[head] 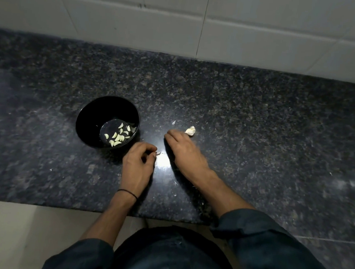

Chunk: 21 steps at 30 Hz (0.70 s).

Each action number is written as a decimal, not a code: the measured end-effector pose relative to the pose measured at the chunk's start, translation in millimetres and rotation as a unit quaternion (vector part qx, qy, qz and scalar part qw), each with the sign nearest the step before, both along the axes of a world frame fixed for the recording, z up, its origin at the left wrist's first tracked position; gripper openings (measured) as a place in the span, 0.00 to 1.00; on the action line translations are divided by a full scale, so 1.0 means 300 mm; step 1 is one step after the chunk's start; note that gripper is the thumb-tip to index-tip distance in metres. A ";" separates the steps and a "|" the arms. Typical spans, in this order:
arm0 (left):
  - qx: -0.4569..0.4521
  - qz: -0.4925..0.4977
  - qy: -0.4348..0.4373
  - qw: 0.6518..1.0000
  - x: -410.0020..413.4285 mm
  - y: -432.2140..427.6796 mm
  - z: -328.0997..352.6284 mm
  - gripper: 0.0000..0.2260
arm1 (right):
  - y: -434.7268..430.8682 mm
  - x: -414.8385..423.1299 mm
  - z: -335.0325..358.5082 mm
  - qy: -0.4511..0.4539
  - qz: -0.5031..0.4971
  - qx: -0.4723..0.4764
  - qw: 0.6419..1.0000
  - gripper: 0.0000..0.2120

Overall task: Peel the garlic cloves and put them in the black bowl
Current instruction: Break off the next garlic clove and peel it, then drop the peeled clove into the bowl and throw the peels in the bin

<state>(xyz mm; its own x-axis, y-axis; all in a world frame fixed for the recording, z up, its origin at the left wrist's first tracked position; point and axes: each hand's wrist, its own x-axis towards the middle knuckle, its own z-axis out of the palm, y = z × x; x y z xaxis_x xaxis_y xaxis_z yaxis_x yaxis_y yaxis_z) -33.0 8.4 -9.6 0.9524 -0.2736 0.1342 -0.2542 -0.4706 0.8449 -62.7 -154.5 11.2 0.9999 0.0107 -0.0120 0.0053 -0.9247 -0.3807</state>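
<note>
Granite counter point(258, 119), tiled wall point(181, 18) behind. One clove point(158, 153) is pinched by the left hand point(137, 163); one black bowl point(89, 110), roughly twelve peeled cloves point(118, 137) inside, at its 10 o'clock. One garlic chunk point(190, 130) at 1 o'clock of the released right hand point(184, 147).

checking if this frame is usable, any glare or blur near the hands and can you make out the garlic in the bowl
Head view: dim overall, a bright glare patch on the granite countertop between the hands; the right hand is slightly motion-blurred, the left hand sharper; peeled cloves show clearly in the black bowl.
</note>
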 end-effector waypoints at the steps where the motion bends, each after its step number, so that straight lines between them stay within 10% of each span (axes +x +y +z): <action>1: 0.000 0.003 -0.003 1.000 -0.005 0.004 0.001 0.06 | 0.003 -0.003 -0.002 0.007 0.007 -0.009 1.000 0.20; 21: 0.126 -0.079 -0.051 0.988 -0.231 -0.032 0.008 0.05 | -0.147 -0.452 -0.119 -0.098 0.146 -0.010 0.984 0.17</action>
